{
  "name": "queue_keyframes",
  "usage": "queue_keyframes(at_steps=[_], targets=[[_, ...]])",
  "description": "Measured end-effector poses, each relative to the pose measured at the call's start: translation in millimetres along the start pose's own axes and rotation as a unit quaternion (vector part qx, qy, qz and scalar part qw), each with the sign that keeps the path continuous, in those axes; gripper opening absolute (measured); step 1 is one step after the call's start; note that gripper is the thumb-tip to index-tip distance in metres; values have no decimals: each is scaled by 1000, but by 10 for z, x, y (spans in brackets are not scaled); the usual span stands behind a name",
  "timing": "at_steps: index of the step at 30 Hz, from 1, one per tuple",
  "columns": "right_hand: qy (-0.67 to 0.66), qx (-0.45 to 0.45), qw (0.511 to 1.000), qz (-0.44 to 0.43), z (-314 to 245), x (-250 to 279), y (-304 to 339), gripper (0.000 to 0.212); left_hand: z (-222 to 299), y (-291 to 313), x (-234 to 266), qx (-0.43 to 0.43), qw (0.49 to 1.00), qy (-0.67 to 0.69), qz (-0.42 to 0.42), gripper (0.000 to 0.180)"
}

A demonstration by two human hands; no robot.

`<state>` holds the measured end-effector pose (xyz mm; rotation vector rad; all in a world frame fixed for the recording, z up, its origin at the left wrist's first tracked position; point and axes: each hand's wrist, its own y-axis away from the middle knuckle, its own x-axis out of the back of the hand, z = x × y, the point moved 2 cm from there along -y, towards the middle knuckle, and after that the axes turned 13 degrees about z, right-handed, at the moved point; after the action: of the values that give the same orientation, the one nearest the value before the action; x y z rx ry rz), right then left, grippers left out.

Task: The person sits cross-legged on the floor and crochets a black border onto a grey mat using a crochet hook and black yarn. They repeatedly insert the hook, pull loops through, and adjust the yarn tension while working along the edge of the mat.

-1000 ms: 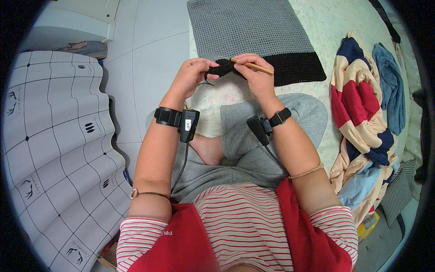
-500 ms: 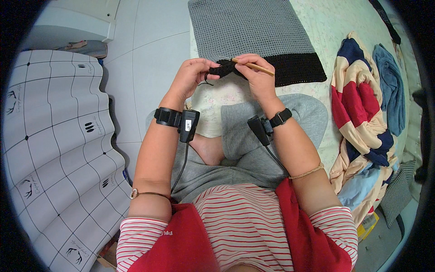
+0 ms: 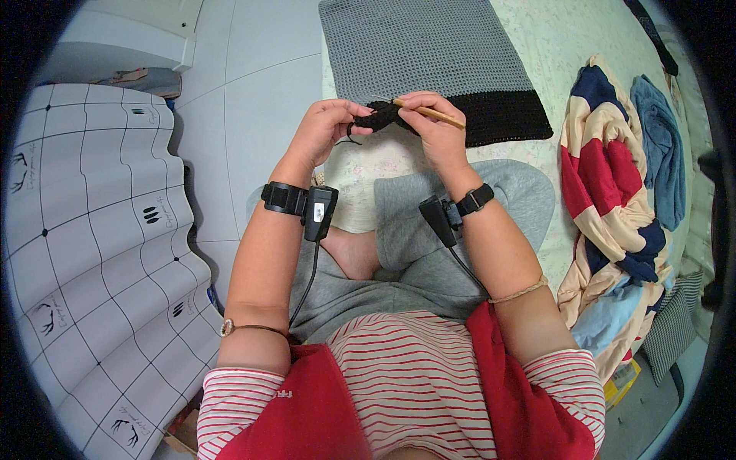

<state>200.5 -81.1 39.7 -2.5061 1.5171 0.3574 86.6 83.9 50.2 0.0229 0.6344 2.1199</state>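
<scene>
A large crocheted piece, grey (image 3: 429, 50) with a black border (image 3: 498, 119), lies spread on the bed. Its black edge is gathered up on the left, between my hands. My left hand (image 3: 326, 126) pinches the bunched black end, and a loose black yarn tail (image 3: 350, 136) dangles below the fingers. In my right hand (image 3: 435, 126) is a crochet hook (image 3: 437, 115) with a tan handle, held like a pen. Its thin metal shaft points left over the black stitches. Whether the tip sits inside a loop is too small to tell.
The crochet rests on a pale floral bed sheet (image 3: 353, 180). To the right lie a crumpled cream, red and navy cloth (image 3: 606, 172) and a blue cloth (image 3: 661, 153). A white gridded sheet (image 3: 100, 230) stands at left beside the tiled floor (image 3: 261, 46). Cabled black devices (image 3: 319, 215) are strapped to both wrists.
Almost nothing differs. Both hands keep their places and grips, with at most a tiny shift of the fingers and the black edge.
</scene>
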Motion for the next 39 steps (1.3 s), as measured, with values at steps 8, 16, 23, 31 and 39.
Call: queue_keyframes(at_steps=[8, 16, 23, 31, 39], targets=[[14, 11, 1000, 3, 6, 7, -7, 14, 11, 21, -12, 2, 1000, -21, 7, 19], [20, 11, 1000, 2, -10, 8, -4, 14, 27, 28, -12, 5, 999, -53, 6, 18], [19, -17, 1000, 10, 12, 7, -3, 14, 30, 62, -30, -7, 997, -75, 4, 13], [20, 8, 1000, 6, -31, 12, -9, 13, 23, 48, -33, 23, 998, -55, 17, 11], [4, -21, 1000, 19, -46, 24, -14, 14, 98, 21, 14, -47, 969, -237, -60, 16]])
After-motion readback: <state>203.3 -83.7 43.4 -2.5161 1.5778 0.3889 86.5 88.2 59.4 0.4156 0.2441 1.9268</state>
